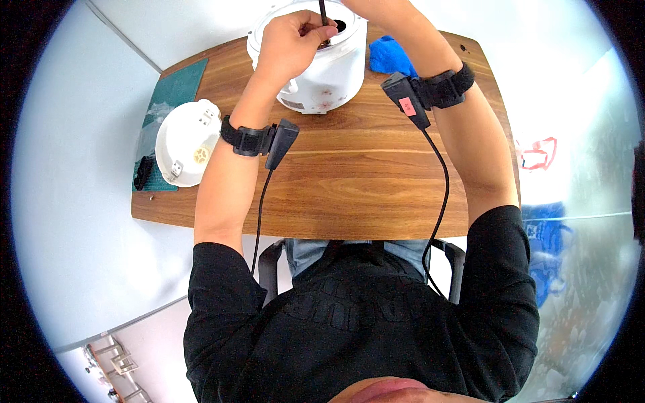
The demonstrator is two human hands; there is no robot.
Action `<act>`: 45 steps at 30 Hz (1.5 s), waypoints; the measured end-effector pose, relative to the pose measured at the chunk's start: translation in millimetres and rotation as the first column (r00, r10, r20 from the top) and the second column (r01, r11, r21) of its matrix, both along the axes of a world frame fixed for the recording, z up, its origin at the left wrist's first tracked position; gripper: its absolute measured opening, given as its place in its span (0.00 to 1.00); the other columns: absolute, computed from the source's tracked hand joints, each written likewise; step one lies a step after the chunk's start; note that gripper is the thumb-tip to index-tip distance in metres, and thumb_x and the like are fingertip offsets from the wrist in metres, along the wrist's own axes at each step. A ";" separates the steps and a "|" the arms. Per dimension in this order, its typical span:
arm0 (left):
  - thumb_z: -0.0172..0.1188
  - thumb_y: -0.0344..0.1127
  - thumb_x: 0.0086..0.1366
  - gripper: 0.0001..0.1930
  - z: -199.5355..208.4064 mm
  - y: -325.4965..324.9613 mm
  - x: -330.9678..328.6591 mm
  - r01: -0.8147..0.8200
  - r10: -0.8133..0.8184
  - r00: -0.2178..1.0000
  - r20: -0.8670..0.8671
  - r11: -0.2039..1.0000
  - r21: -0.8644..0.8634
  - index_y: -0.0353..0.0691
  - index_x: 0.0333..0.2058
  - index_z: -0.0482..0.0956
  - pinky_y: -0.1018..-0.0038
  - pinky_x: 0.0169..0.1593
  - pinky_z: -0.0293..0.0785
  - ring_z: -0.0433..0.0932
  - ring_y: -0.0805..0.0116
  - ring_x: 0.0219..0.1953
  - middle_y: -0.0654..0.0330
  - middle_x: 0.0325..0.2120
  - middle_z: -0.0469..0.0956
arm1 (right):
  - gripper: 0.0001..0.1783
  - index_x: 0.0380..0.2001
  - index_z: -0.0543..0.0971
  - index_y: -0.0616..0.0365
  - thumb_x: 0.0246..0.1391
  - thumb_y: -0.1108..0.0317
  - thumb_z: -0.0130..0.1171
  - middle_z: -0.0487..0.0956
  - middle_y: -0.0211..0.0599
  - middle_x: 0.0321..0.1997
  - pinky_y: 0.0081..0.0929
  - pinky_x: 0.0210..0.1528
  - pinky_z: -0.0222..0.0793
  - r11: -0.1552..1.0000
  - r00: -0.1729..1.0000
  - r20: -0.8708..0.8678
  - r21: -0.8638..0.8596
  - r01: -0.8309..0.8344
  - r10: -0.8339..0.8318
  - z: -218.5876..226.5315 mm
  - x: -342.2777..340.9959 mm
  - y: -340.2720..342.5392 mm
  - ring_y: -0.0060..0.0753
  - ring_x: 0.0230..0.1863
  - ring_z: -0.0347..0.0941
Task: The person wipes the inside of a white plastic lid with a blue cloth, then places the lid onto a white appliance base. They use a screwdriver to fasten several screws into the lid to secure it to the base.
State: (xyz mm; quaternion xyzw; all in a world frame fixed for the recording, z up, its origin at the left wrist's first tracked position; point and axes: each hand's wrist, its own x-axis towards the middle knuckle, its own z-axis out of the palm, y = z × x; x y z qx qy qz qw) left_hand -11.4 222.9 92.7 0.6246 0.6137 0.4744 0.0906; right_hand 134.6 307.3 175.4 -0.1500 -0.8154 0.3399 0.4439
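A white rice cooker body (322, 80) with a floral print stands at the table's far side, its lid off and a dark opening showing at the top. My left hand (292, 41) is over its rim, thumb and fingers pinched round the lower part of a slim dark shaft (323, 9) that looks like a screwdriver's. The shaft's tip points down at the rim, and its upper end runs out of view. Only the wrist side of my right hand (369, 7) shows, at the top edge right of the shaft; its fingers are cut off.
On the left, the white cooker lid (185, 138) lies on a green cutting mat (180, 84) beside a small black object (143, 172). A blue cloth (391, 56) sits right of the cooker. Black cables (445, 195) hang from both wrist straps across the wooden table (363, 181).
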 end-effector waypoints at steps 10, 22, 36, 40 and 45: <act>0.59 0.32 0.73 0.11 10.2 -12.3 5.5 0.084 -0.086 0.995 -0.053 0.996 -0.040 0.37 0.47 0.87 0.75 0.49 0.79 0.84 0.73 0.40 0.59 0.36 0.88 | 0.18 0.46 0.76 0.67 0.54 0.71 0.69 0.78 0.35 0.33 0.28 0.38 0.72 0.964 0.966 -0.125 -0.115 -0.240 0.225 -9.9 -8.9 9.0 0.25 0.35 0.73; 0.66 0.37 0.69 0.11 3.6 0.0 9.9 0.049 -0.049 0.993 -0.112 0.999 -0.009 0.42 0.47 0.88 0.76 0.45 0.78 0.83 0.76 0.37 0.61 0.35 0.88 | 0.18 0.43 0.76 0.67 0.57 0.65 0.69 0.78 0.34 0.32 0.29 0.39 0.72 0.976 0.977 -0.143 -0.127 -0.176 0.158 -13.8 0.4 17.9 0.26 0.34 0.73; 0.67 0.35 0.67 0.09 -3.4 -2.7 -5.6 -0.066 0.064 0.994 -0.088 0.997 -0.025 0.35 0.37 0.83 0.75 0.43 0.79 0.83 0.74 0.34 0.58 0.32 0.87 | 0.21 0.42 0.78 0.70 0.55 0.62 0.71 0.81 0.41 0.31 0.30 0.34 0.73 0.997 1.000 0.007 -0.075 -0.006 0.006 -9.6 -0.9 -6.6 0.30 0.31 0.76; 0.66 0.35 0.69 0.08 -7.9 12.0 -9.9 0.111 -0.111 0.994 0.019 0.994 0.017 0.35 0.37 0.84 0.76 0.45 0.79 0.83 0.74 0.36 0.57 0.35 0.88 | 0.19 0.41 0.79 0.68 0.58 0.62 0.69 0.82 0.39 0.33 0.29 0.35 0.73 0.944 0.940 -0.254 -0.177 -0.278 0.229 -23.6 -7.8 30.0 0.29 0.32 0.76; 0.66 0.36 0.69 0.08 -8.7 4.9 -12.6 0.146 -0.149 0.983 0.109 0.988 0.041 0.36 0.37 0.85 0.77 0.44 0.77 0.82 0.75 0.37 0.59 0.34 0.88 | 0.16 0.40 0.79 0.67 0.58 0.64 0.69 0.80 0.35 0.30 0.26 0.33 0.71 0.969 0.969 -0.187 -0.158 -0.192 0.162 -16.9 -10.3 16.5 0.25 0.30 0.73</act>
